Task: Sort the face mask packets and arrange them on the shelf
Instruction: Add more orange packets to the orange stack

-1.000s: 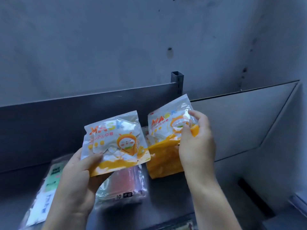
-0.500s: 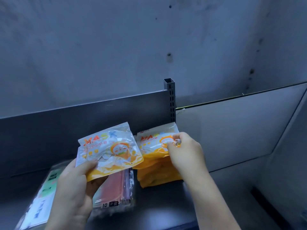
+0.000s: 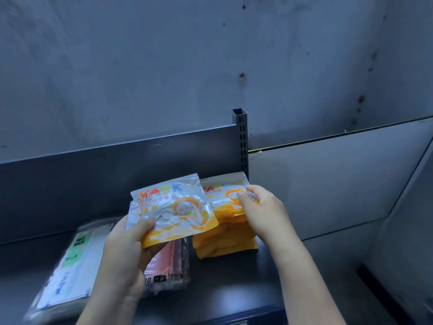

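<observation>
My left hand (image 3: 126,249) grips an orange-and-white cartoon mask packet (image 3: 171,209) by its lower left corner, held up above the dark shelf (image 3: 234,285). My right hand (image 3: 262,207) pinches the top packet (image 3: 222,191) lying on a stack of the same orange packets (image 3: 225,240), which stands against the shelf's back panel by the slotted upright post. A pink mask pack (image 3: 168,266) lies flat under my left hand's packet. A green-and-white "FACE MASK" pack (image 3: 75,263) lies at the left.
A dark slotted post (image 3: 241,141) rises at the shelf's back right corner. A grey panel (image 3: 328,184) stands to the right, and a concrete wall (image 3: 187,66) is behind. The shelf's front edge runs along the bottom.
My right hand has lowered its packet from up in the air onto the orange stack. The left hand with its packet has shifted slightly down and stayed held up.
</observation>
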